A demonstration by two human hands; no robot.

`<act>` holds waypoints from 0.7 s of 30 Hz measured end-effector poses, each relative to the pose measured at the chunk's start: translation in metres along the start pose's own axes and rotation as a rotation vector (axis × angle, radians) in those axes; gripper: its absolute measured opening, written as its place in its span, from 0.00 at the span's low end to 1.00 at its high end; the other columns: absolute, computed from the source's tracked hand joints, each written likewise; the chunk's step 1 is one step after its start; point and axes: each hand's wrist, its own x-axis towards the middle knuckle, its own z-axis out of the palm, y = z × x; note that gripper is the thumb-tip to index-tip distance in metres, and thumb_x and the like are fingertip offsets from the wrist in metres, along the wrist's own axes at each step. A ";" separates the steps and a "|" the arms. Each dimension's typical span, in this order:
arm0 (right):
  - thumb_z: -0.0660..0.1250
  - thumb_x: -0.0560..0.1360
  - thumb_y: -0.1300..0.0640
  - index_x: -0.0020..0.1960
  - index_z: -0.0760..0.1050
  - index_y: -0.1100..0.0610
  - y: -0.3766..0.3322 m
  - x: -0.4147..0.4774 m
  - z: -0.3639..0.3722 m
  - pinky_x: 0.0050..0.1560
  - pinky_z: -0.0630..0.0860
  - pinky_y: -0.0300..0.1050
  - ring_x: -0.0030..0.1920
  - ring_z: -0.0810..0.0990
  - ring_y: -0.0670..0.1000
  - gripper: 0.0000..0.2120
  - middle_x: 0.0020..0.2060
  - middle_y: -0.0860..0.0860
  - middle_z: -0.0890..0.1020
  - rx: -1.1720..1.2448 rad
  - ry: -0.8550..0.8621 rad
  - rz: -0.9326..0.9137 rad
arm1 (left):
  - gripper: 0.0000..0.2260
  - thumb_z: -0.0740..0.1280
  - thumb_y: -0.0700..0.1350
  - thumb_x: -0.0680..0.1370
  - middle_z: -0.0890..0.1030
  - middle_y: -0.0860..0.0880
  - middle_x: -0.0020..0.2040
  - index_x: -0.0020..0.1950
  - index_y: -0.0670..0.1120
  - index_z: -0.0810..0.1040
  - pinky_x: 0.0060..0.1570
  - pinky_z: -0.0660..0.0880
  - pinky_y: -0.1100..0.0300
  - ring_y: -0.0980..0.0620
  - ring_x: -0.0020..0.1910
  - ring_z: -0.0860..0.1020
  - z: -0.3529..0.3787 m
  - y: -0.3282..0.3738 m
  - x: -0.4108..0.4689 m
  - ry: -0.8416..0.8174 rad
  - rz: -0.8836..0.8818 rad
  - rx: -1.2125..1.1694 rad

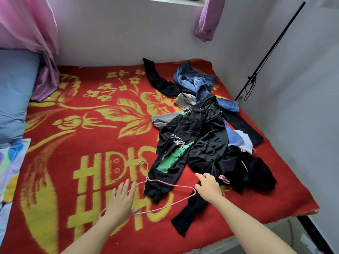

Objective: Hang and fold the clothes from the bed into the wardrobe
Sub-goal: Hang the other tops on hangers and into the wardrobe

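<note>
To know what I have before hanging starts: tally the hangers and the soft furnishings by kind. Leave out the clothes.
Hangers: 1, the pink hanger
Curtains: 2, the left pink curtain and the right pink curtain
Pillows: 1, the blue pillow
Blankets: 1, the red blanket
Patterned cloths: 1, the patterned cloth
Total: 6

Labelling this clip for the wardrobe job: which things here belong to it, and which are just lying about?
Job: hanger, black jacket, jeans, grey top.
Lying about: pillow, pink curtain, red blanket, black pole.
</note>
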 end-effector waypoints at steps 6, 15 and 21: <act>0.57 0.79 0.53 0.71 0.64 0.51 0.038 0.023 -0.021 0.67 0.62 0.48 0.70 0.62 0.54 0.21 0.69 0.54 0.65 0.046 0.014 0.038 | 0.39 0.81 0.61 0.51 0.82 0.38 0.51 0.55 0.41 0.82 0.35 0.80 0.50 0.41 0.45 0.83 -0.029 0.049 0.036 0.063 0.046 0.001; 0.57 0.78 0.54 0.68 0.67 0.52 0.136 0.095 -0.055 0.63 0.65 0.46 0.67 0.64 0.54 0.19 0.66 0.53 0.67 0.118 -0.036 0.027 | 0.35 0.82 0.57 0.46 0.83 0.40 0.46 0.49 0.42 0.84 0.30 0.79 0.54 0.43 0.41 0.83 -0.050 0.150 0.105 0.111 -0.070 -0.068; 0.56 0.79 0.54 0.68 0.67 0.53 0.183 0.148 -0.061 0.62 0.66 0.45 0.67 0.64 0.54 0.18 0.66 0.54 0.67 0.094 -0.095 -0.003 | 0.32 0.76 0.56 0.67 0.76 0.38 0.62 0.65 0.41 0.75 0.48 0.78 0.51 0.41 0.58 0.78 -0.059 0.196 0.133 0.084 -0.274 -0.194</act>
